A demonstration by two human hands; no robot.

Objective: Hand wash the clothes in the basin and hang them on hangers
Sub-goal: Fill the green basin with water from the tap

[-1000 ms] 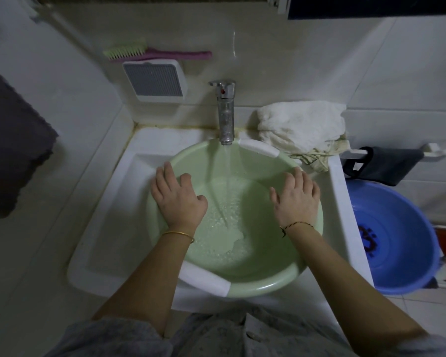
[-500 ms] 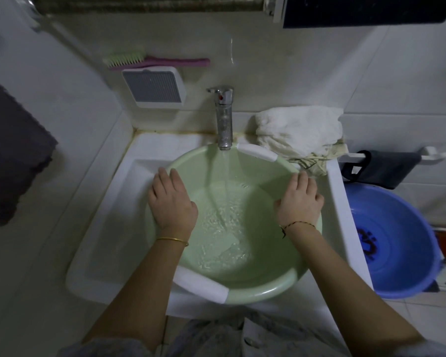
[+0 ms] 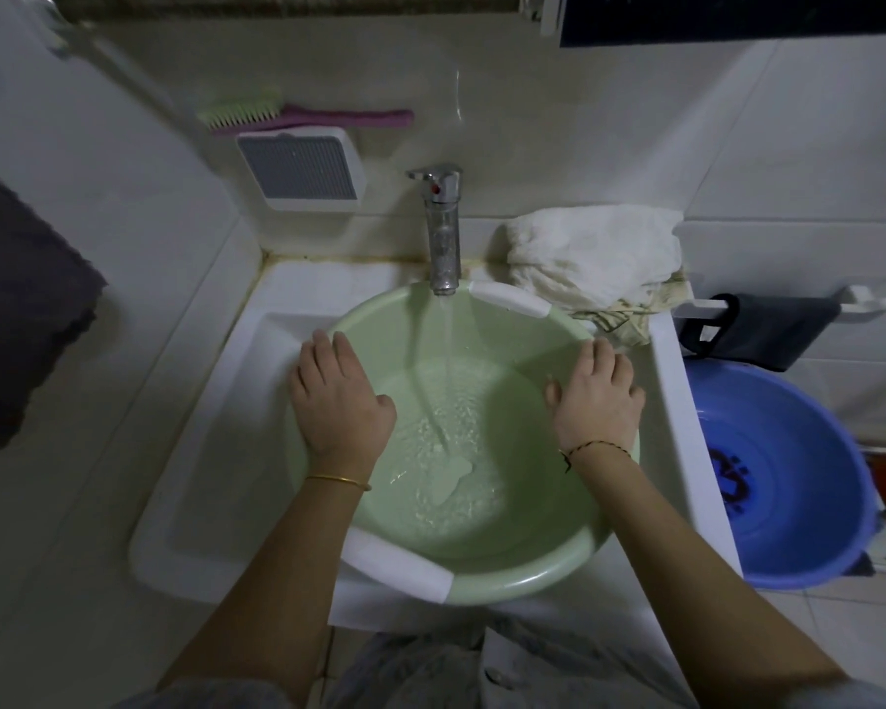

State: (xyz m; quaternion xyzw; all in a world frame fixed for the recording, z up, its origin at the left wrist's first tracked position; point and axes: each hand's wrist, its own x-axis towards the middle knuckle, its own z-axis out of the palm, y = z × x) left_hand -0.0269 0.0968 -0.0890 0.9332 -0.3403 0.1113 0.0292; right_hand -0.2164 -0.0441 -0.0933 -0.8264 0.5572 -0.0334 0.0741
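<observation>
Water level in green basin (image 3: 558, 580) has risen; left hand (image 3: 341, 401) and right hand (image 3: 594, 401) stay on rim, fingers extended flat, gripping nothing; tap (image 3: 443, 232) running.

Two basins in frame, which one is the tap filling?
The green basin in the sink, under the running tap, both hands on its rim. The blue basin sits apart on the floor at right.

A pale green plastic basin (image 3: 543, 570) with white grip pads on its rim is sitting upright in the white sink, catching water that is pooling shallowly in its bottom. A crumpled white cloth (image 3: 592, 261) is lying heaped on the sink's back right corner, just beside the basin's rim.
</observation>
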